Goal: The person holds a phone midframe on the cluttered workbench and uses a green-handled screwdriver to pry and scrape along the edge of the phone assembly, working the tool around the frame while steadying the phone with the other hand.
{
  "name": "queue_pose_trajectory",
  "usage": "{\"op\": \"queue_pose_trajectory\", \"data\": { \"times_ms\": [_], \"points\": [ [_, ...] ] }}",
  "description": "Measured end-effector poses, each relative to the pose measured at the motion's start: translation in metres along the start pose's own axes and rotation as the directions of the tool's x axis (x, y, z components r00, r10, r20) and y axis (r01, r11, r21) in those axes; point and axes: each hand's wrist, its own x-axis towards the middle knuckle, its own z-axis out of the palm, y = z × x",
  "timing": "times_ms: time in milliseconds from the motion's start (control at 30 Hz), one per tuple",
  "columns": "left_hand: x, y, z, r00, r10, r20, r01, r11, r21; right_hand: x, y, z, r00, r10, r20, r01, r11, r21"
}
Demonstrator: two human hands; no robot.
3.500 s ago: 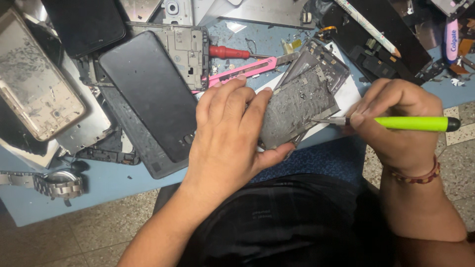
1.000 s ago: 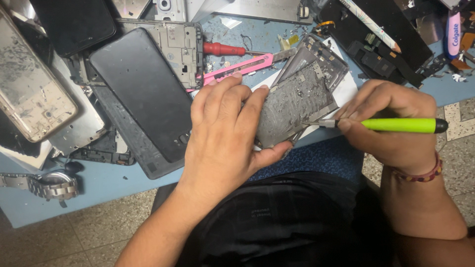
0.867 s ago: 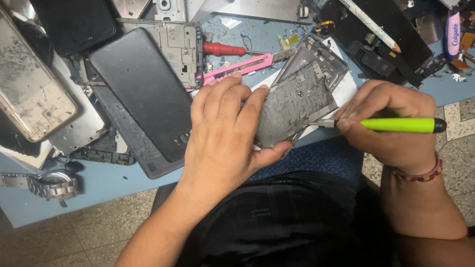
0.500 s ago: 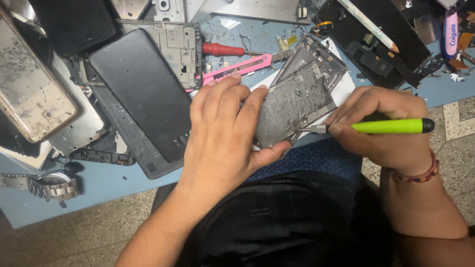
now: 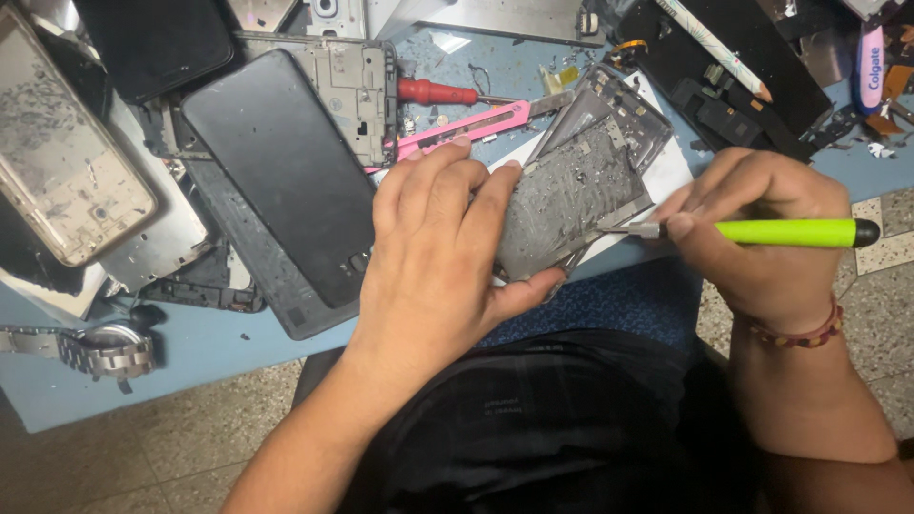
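Phone frame (image 5: 571, 195), grey and scuffed, gripped by left hand (image 5: 433, 257). Green-handled tool (image 5: 781, 232) pinched in right hand (image 5: 757, 243), tip seemingly touching frame's edge.

Blue worktable (image 5: 190, 366) near speckled terrazzo floor (image 5: 143, 447); even light, soft shadows.

Place: a small phone-repair workshop.
Tabletop (image 5: 190, 366): blue, crowded with stripped phone parts lying over one another.
Parts: a dark back cover (image 5: 276, 181), a bare metal mid-frame (image 5: 357, 86), a worn clear case (image 5: 67, 190).
Tools: a red-handled screwdriver (image 5: 438, 92), a pink utility knife (image 5: 462, 128), a pencil (image 5: 714, 48).
Other: a metal wristwatch (image 5: 100, 347) at the edge.
Floor (image 5: 143, 457): speckled stone tiles.
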Motion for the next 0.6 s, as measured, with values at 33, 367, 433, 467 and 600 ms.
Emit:
{"op": "queue_pose_trajectory", "data": {
  "times_ms": [33,367,433,467,600],
  "points": [
    [-0.0002,0.0000,0.0000,1.000,0.002,-0.004,-0.002,1.000,0.000,-0.0003,0.0004,-0.0002,1.000,0.003,0.001,-0.003,1.000,0.003],
    [0.0001,0.0010,-0.0003,1.000,-0.010,0.009,0.010,1.000,0.001,-0.0045,0.0066,-0.0074,0.991,-0.045,0.127,0.047,0.999,-0.013],
    [0.0007,0.0012,-0.0005,1.000,-0.009,0.007,0.009,1.000,0.004,-0.0038,0.0071,-0.0086,0.988,-0.049,0.149,0.053,0.998,-0.019],
    [0.0006,0.0010,-0.0011,1.000,-0.008,0.006,0.008,1.000,0.003,-0.0036,0.0073,-0.0083,0.987,-0.050,0.155,0.054,0.998,-0.022],
    [0.0002,0.0016,-0.0011,1.000,-0.006,0.001,0.006,1.000,0.002,-0.0054,0.0072,-0.0055,0.990,-0.043,0.136,0.047,0.998,-0.028]
  ]
}}
